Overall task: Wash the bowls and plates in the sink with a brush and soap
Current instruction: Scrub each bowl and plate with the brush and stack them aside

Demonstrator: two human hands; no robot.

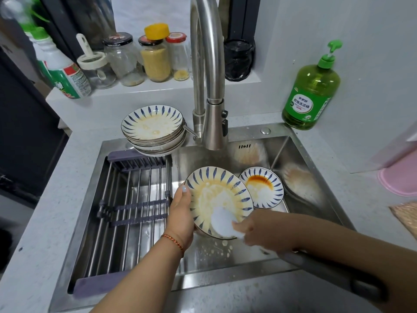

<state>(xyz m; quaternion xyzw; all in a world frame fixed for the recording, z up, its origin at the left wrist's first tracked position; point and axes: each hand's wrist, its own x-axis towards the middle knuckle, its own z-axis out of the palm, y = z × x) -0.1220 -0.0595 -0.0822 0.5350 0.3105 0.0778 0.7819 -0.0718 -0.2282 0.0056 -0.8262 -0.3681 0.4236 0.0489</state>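
My left hand (181,213) grips the left rim of a blue-patterned plate (214,188), smeared yellow, tilted over the steel sink (293,154). My right hand (255,229), blurred, holds a white brush (222,221) whose head lies on the plate's lower part. A smaller patterned bowl (265,188) with a brown sauce stain lies in the sink just to the right. A stack of dirty patterned plates (153,129) sits at the sink's back left corner. The green soap bottle (311,91) with a pump stands on the counter at the back right.
A steel faucet (209,86) arches over the sink's middle. A roll-up drying rack (130,199) covers the sink's left half. Jars (155,57) and a spray bottle (65,73) line the window ledge. A pink item (399,181) lies on the right counter. A dark handle (334,274) crosses the sink's front edge.
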